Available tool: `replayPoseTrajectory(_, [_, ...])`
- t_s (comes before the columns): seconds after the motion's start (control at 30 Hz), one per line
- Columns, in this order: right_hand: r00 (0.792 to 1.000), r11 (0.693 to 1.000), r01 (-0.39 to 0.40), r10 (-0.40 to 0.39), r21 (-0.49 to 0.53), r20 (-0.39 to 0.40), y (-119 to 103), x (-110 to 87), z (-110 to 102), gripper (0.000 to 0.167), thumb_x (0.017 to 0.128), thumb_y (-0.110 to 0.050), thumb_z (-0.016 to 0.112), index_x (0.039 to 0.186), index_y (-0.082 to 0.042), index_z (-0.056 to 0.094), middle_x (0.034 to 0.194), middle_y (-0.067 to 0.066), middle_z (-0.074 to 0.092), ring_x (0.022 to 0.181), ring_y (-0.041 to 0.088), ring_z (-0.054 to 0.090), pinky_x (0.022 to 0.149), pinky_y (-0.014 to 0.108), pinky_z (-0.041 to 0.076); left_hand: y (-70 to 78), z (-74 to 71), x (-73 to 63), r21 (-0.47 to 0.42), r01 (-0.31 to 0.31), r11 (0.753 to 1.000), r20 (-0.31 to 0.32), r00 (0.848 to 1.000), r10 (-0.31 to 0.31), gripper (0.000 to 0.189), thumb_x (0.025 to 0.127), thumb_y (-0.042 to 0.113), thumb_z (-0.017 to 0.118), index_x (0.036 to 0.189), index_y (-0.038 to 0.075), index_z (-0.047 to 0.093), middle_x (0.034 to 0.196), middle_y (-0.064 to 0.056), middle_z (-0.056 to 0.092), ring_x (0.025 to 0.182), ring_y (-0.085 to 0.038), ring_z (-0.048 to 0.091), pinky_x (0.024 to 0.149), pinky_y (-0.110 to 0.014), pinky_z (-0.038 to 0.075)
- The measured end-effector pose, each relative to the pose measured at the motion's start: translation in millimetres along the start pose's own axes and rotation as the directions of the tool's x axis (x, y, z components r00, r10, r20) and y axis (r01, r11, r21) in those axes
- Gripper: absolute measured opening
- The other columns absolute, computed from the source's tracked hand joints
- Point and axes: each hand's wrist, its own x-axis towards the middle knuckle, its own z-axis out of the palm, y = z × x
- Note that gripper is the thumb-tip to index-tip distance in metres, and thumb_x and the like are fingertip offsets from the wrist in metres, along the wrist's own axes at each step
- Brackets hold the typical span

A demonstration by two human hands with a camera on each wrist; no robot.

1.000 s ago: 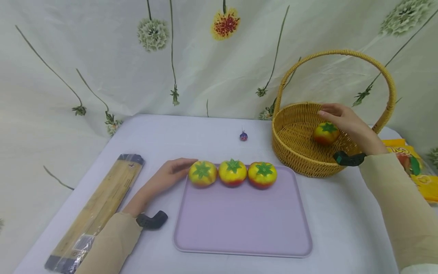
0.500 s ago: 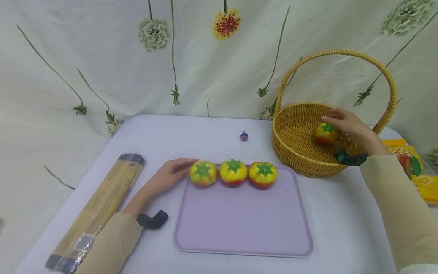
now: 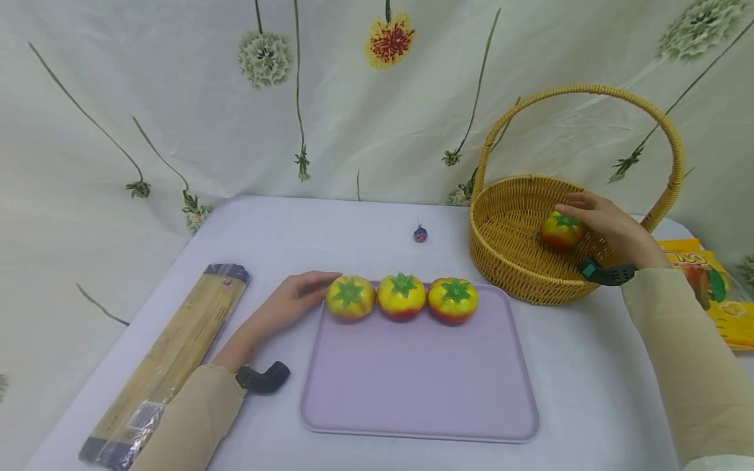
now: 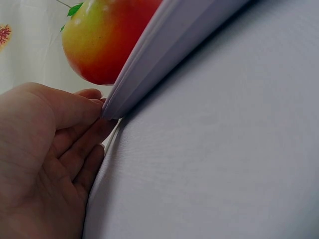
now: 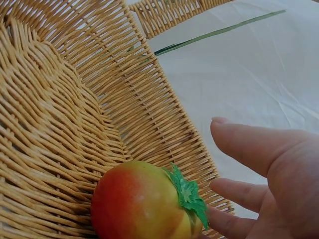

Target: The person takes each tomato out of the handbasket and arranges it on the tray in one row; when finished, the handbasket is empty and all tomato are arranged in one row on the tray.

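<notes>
In the head view, my left hand (image 3: 293, 299) is at the far left corner of a lilac tray (image 3: 418, 386). The left wrist view shows its thumb and fingers pinching the tray's rim. Three yellow-red toy tomatoes (image 3: 402, 297) with green leaf tops line the tray's far edge. Over a wicker basket (image 3: 518, 276), my right hand (image 3: 603, 219) hovers with spread, slightly bent fingers above another toy tomato (image 5: 139, 201) lying inside. Its thumb is apart from that tomato in the right wrist view; whether a fingertip touches the leaves I cannot tell.
The basket's tall handle (image 3: 595, 89) arches over the right hand. A yellow printed packet (image 3: 715, 281) lies right of the basket. A plastic-wrapped wooden board (image 3: 171, 353) lies at the left, and a small wrapped lollipop (image 3: 420, 233) sits behind the tray. A flowered cloth hangs behind.
My right hand has sunk a little and shifted slightly right, closer to the tomato in the basket. The left hand, the tray and its tomatoes keep their places.
</notes>
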Motion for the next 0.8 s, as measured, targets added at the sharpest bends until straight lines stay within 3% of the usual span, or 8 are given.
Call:
replayPoseTrajectory(0.47, [0.998,0.989,-0.008,0.000,0.151,0.056,14,2.3,3,0.088,0.095,-0.049,0.046,0.147,0.004,-0.002,0.150,0.028,-0.004,0.135,0.042,-0.002,0.108,0.056,0.006,2.5,-0.5,-0.4,-0.010,0.014,1.000,0.003,1.000,-0.014,0.035,0.095,0.007,0.053,0.129,0.000,0.053,0.130,-0.013,0.053,0.125,-0.029,0.041,0.105,-0.046,0.029])
replayPoseTrajectory(0.6, [0.995,0.975,-0.062,0.045,0.211,0.085,20,4.1,7,0.088,0.094,-0.051,0.047,0.148,-0.003,-0.004,0.147,0.026,0.005,0.131,0.041,0.012,0.107,0.053,0.019,2.6,-0.6,-0.5,-0.010,0.014,1.000,0.004,1.000,-0.014,0.035,0.095,0.007,0.053,0.129,-0.001,0.052,0.130,-0.014,0.053,0.125,-0.030,0.041,0.105,-0.046,0.029])
replayPoseTrajectory(0.7, [0.993,0.970,-0.083,0.062,0.230,0.098,21,5.4,9,0.087,0.094,-0.051,0.047,0.149,-0.006,-0.003,0.140,0.021,0.018,0.121,0.035,0.029,0.098,0.042,0.035,3.1,-0.8,-0.8,-0.008,0.014,1.000,0.005,1.000,-0.014,0.035,0.095,0.006,0.053,0.129,-0.001,0.052,0.130,-0.015,0.053,0.125,-0.030,0.042,0.106,-0.046,0.029])
replayPoseTrajectory(0.8, [0.995,0.973,-0.062,0.041,0.221,0.096,21,5.9,9,0.083,0.095,-0.048,0.047,0.149,-0.004,0.002,0.135,0.016,0.024,0.111,0.025,0.038,0.088,0.031,0.042,4.3,-1.2,-1.0,-0.009,0.015,1.000,0.003,1.000,-0.015,0.035,0.095,0.006,0.053,0.129,-0.002,0.052,0.130,-0.015,0.053,0.125,-0.030,0.041,0.106,-0.046,0.029])
